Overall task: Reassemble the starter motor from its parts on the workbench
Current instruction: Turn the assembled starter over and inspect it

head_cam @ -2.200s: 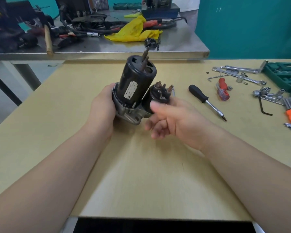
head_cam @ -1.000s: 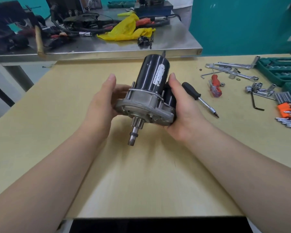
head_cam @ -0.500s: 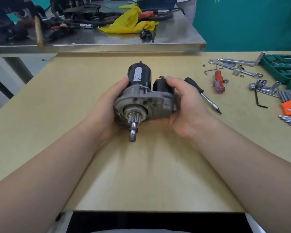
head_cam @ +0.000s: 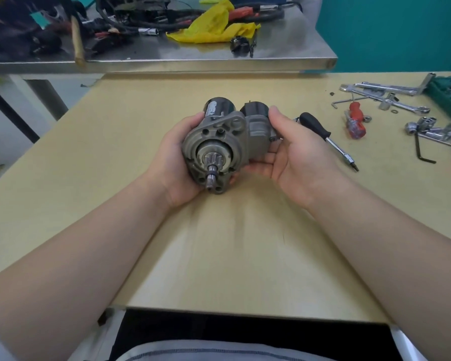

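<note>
Head view showed the starter motor (head_cam: 220,144) held just above the tan surface (head_cam: 227,243), gear shaft (head_cam: 212,173) pointing at the camera. Left hand (head_cam: 176,162) wrapped round the grey nose housing side; right hand (head_cam: 292,155) cradled the solenoid side (head_cam: 255,118), thumb on top, fingers curled beneath. Looked heavy, rigid, all metal, probably greasy, so likely slippery. Best grip judged on the housing and black body, not the shaft. Black screwdriver (head_cam: 323,136) lay near, to the right.
</note>
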Tool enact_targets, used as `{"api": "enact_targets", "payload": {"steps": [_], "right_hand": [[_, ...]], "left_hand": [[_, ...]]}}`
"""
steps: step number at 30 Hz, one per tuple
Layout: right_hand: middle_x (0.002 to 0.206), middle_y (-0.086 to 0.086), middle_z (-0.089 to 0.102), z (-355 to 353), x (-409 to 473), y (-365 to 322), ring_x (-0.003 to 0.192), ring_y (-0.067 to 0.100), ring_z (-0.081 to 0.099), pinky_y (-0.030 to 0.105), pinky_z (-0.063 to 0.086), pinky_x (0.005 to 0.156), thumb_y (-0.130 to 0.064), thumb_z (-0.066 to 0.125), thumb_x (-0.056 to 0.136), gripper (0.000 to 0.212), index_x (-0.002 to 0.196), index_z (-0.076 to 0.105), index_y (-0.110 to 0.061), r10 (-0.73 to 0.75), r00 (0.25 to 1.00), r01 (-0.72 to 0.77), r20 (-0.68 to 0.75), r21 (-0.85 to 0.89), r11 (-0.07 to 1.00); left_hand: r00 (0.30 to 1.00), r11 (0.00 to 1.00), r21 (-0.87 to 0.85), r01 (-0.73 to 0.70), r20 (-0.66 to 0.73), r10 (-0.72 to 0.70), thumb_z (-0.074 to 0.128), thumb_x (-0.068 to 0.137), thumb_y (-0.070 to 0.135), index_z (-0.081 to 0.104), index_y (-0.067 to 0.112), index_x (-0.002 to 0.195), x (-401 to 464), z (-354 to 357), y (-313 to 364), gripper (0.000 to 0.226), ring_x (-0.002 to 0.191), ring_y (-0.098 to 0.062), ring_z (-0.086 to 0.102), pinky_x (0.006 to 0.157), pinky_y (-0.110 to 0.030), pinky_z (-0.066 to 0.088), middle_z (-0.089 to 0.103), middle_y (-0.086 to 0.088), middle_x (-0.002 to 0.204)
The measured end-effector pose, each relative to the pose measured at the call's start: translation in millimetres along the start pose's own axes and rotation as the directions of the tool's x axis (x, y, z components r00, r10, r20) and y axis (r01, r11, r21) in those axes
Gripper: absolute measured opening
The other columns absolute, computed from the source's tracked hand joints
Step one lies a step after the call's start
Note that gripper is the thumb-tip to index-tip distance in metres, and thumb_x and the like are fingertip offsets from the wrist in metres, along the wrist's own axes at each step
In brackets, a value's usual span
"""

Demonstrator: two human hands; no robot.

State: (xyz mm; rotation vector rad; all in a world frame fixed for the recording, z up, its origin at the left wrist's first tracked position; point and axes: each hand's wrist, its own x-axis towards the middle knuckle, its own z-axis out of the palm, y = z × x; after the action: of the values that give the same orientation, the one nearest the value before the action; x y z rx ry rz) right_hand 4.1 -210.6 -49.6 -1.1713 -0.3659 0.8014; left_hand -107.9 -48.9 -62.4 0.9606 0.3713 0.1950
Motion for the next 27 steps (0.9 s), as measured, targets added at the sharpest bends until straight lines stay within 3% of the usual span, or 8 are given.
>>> {"api": "enact_targets", "payload": {"steps": [10, 16, 21, 27], "right_hand": [[0.116, 0.022, 0.078, 2.0, -4.2, 0.7, 0.098, 0.038, 0.075, 0.048, 0.065, 0.082, -0.048, 0.056, 0.107, 0.043, 0.12, 0.076, -0.012, -0.055, 0.998, 0.056, 0.035, -0.037, 0.998], [0.108, 0.017, 0.077, 2.6, -3.2, -0.9, 0.093, 0.034, 0.074, 0.048, 0.064, 0.076, -0.03, 0.054, 0.107, 0.042, 0.134, 0.066, -0.001, -0.009, 1.0, 0.009, 0.003, 0.049, 0.999], [0.105, 0.017, 0.074, 2.9, -2.8, 0.5, 0.086, 0.032, 0.074, 0.043, 0.062, 0.065, -0.03, 0.052, 0.107, 0.031, 0.121, 0.066, -0.006, 0.018, 1.0, -0.019, 0.017, 0.109, 0.994], [0.099, 0.014, 0.075, 1.7, -2.4, -0.7, 0.078, 0.03, 0.075, 0.042, 0.062, 0.06, -0.032, 0.054, 0.106, 0.034, 0.123, 0.068, -0.007, 0.114, 0.994, -0.111, -0.007, 0.161, 0.981]], "left_hand": [[0.998, 1.0, -0.021, 0.009, 0.056, -0.008, 0.046, 0.104, 0.052, 0.084, 0.018, 0.101, -1.4, -0.2, 2.1, 0.051, 0.081, -0.031, 0.073, 0.072, -0.044, 0.059, 0.077, -0.012, 0.103], [0.999, 1.0, 0.011, -0.02, 0.048, 0.02, 0.051, 0.102, 0.051, 0.084, 0.018, 0.113, -2.7, 3.6, 0.0, 0.048, 0.095, -0.031, 0.075, 0.077, -0.043, 0.062, 0.077, -0.013, 0.118], [0.995, 0.998, 0.032, -0.059, 0.077, 0.056, 0.053, 0.105, 0.048, 0.069, 0.007, 0.135, -3.1, 3.0, 0.3, 0.053, 0.113, -0.034, 0.072, 0.09, -0.043, 0.061, 0.072, -0.019, 0.131], [0.991, 0.99, 0.096, -0.1, 0.103, 0.09, 0.052, 0.106, 0.057, 0.08, 0.014, 0.122, -4.8, 6.3, -2.8, 0.054, 0.119, -0.029, 0.072, 0.099, -0.04, 0.059, 0.074, -0.015, 0.131]]}}
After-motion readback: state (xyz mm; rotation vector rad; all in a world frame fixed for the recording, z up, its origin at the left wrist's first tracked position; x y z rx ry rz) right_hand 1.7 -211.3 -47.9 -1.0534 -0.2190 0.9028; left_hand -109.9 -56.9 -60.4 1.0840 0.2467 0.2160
